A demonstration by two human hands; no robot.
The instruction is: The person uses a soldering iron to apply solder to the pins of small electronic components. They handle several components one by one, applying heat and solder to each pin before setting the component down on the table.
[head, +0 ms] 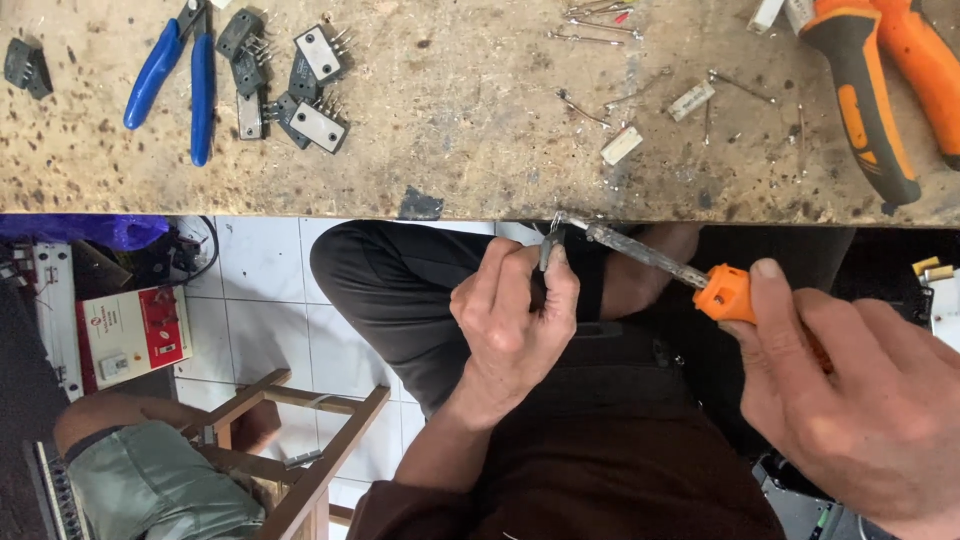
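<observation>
Bare forearms, dark trousers [400, 290], seemingly dark brown top [600, 470]

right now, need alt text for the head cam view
A person's left hand pinches a small dark component while the right hand touches an orange-handled soldering iron to it, below a scarred workbench holding blue pliers and loose components.

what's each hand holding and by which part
The right hand grips an orange-handled tool by its handle. The left hand pinches a small dark component between fingertips at its lower end.
</observation>
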